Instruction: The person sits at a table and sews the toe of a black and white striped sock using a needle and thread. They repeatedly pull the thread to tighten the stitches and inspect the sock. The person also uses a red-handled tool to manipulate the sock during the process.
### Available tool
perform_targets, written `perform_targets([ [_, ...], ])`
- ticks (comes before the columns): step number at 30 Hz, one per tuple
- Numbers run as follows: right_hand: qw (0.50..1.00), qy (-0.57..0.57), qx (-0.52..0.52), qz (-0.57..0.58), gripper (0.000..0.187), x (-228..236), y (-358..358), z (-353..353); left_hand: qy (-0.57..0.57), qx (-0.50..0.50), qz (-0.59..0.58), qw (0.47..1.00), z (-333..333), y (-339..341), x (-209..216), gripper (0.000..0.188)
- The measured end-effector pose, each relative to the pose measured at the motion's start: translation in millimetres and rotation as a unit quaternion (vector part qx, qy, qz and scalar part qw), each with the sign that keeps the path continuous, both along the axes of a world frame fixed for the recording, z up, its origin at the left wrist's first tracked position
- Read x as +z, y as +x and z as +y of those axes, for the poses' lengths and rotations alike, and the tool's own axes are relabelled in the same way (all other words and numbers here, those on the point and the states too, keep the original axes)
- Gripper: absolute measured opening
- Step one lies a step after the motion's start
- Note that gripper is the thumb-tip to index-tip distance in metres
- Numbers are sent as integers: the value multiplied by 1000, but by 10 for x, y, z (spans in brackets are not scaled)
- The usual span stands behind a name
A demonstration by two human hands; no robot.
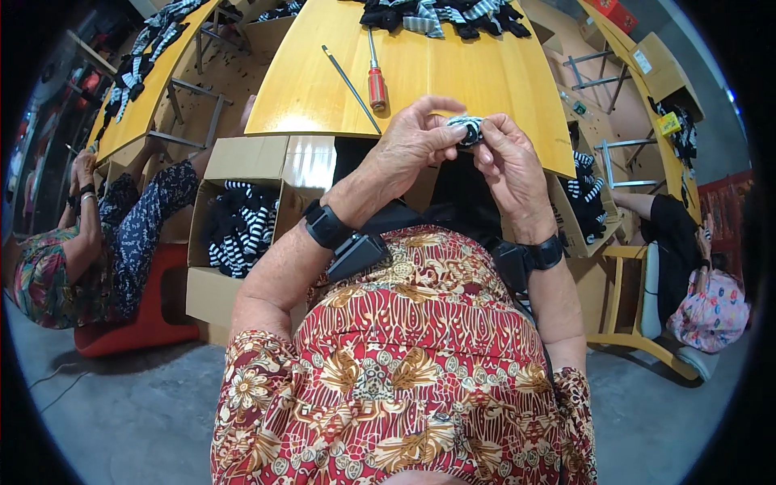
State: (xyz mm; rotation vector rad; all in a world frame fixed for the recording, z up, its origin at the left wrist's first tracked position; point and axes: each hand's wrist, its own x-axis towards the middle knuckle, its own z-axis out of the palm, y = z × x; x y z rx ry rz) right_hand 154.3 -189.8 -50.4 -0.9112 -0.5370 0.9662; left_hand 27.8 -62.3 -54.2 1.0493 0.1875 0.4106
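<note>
Two hands pinched one small striped cloth

Head view: one person's two bare hands met above the near part of a yellow table [299, 101]. Between them was one small bundle of black-and-white striped cloth [470, 128]. The left hand [412, 144] pinched its left side, thumb laid over it and one finger curved out above; the right hand [511, 158] pinched its right side between thumb and fingertips. Each wrist wore one black strap.

Left of the hands, on the tabletop, lay two tools: one screwdriver [377, 87] with a red handle, and one thin dark rod [351, 87], apart from each other. At the far edge sat one pile of dark and striped cloth pieces [440, 16], too tangled to count.

Two open cardboard boxes flanked the person, one on the left [242, 159], one on the right [568, 218], both holding striped pieces. Two other people sat farther out, one per side.
</note>
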Motion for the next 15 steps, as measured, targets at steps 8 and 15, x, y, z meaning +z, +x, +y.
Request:
perform_targets([
  [8, 997, -39, 72, 7, 12, 19, -51, -4, 115, 47, -43, 991, 33, 25, 27, 33],
  [15, 999, -23, 43, -16, 13, 33, 44, -70, 108, -21, -2, 994, 82, -33, 60, 35],
])
